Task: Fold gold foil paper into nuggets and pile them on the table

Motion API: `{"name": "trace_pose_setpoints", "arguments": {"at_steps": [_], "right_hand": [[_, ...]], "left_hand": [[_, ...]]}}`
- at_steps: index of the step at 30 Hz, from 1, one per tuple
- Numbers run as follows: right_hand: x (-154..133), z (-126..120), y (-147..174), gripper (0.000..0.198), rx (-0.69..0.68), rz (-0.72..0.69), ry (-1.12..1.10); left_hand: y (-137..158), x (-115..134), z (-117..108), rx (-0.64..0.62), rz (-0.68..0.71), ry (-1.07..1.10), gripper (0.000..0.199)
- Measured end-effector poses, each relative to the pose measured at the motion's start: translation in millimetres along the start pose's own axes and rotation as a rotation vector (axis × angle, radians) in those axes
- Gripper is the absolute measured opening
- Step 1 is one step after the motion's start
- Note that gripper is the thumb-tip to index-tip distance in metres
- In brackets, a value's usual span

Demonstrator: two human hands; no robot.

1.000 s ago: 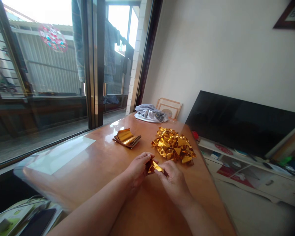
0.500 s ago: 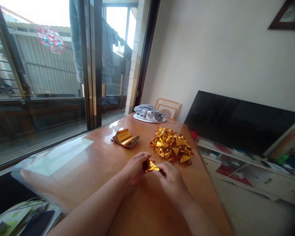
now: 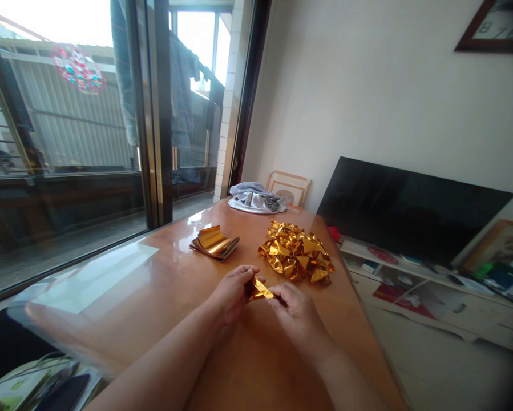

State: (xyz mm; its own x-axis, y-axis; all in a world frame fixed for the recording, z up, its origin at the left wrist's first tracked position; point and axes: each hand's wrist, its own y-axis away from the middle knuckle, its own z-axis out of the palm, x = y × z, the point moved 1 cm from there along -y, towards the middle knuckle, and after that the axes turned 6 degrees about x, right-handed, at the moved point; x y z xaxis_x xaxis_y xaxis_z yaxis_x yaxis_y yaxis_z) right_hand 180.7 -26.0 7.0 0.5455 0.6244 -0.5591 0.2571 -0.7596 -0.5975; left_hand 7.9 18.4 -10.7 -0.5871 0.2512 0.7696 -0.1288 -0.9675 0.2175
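Gold paper: The small folded gold paper (image 3: 262, 288) is right between the two hands, above the brown surface (image 3: 162, 337).
Left hand: The left hand (image 3: 234, 292) pinches the far end, with the fingers curled in close around it.
Right hand: The right hand (image 3: 298, 308) pinches the near end with thumb and finger — a narrow grip.
Which way it lies: Its long side makes a slant, from the left fingers down and across to the right fingertips. Neither hand is nearer, because both touch it.
Gold pile: The heap of shiny folded bits, the gold pile (image 3: 297, 251), sits past the hands and to the right. The right hand is nearer to it.
Paper stack: The curled sheets in the paper stack (image 3: 215, 242) sit past the left hand — apart from the gold pile.
Cloth bundle: A pale cloth bundle (image 3: 256, 200) lies at the far end of the surface.
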Motion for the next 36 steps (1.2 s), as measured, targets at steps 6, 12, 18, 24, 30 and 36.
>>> {"name": "trace_pose_setpoints", "arguments": {"at_steps": [6, 12, 18, 24, 30, 36], "right_hand": [[-2.8, -1.7, -0.6, 0.019, 0.018, 0.007, 0.007], [-2.0, -1.2, -1.2, 0.017, 0.040, 0.029, 0.007], [1.8, 2.4, 0.2, 0.018, 0.057, 0.101, -0.059], [3.9, 6.7, 1.9, 0.027, 0.107, 0.374, -0.246], [3.7, 14.1, 1.1, 0.043, 0.100, 0.824, -0.583], [2.8, 21.8, 0.6, 0.027, 0.155, 0.846, -0.845]], "left_hand": [[1.1, -1.9, 0.6, -0.025, -0.014, -0.015, 0.006], [2.0, -2.2, 0.0, -0.030, -0.003, -0.001, 0.005], [-0.4, -2.1, -1.2, -0.018, 0.002, 0.016, 0.006], [-6.0, 0.8, -7.6, 0.019, 0.050, 0.033, 0.010], [2.3, 6.6, -2.4, -0.069, 0.300, -0.161, 0.023], [12.1, 13.3, 4.6, -0.168, 0.473, -0.394, 0.025]]}}
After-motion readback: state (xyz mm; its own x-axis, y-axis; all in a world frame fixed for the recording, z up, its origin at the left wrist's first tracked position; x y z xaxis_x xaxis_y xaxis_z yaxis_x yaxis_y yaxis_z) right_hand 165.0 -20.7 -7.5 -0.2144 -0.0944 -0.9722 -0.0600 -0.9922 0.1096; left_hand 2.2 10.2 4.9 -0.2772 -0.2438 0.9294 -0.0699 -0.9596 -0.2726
